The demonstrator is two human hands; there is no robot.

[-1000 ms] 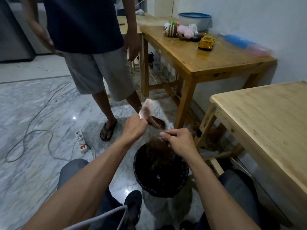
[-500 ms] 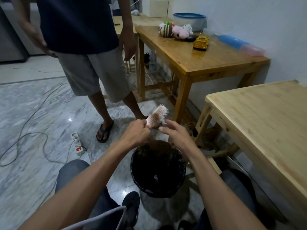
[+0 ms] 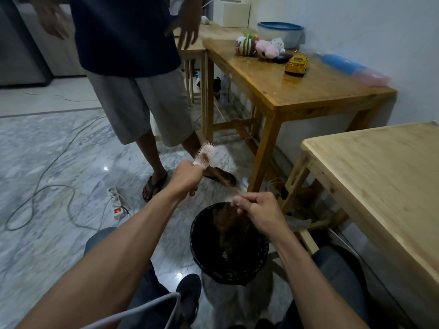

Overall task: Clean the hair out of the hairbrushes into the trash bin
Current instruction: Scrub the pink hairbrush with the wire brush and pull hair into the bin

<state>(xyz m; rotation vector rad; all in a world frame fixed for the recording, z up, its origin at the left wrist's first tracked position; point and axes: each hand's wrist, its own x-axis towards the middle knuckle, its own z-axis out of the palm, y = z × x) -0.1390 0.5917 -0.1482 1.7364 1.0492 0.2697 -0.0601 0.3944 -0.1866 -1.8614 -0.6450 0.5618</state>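
Your left hand [image 3: 184, 178]: fisted round the pink bristly hairbrush [image 3: 204, 155]
Your right hand [image 3: 257, 210]: pinching wispy brown hair [image 3: 234, 227]
Trash bin [image 3: 229, 274]: round, black, woven

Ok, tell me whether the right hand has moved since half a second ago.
Yes. The right hand has dropped from beside the hairbrush to over the trash bin's rim.

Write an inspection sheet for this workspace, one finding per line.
Surface: marble floor; pale table bare where seen.
Job's things: pink hairbrush in left hand; black trash bin holds brown hair.
Clutter: toy car, plush toys, bowl on brown table.
Grippers: right hand pinched shut above the bin, strands barely visible.
Cables: power strip, cord on floor.
Surroundings: standing person, close.
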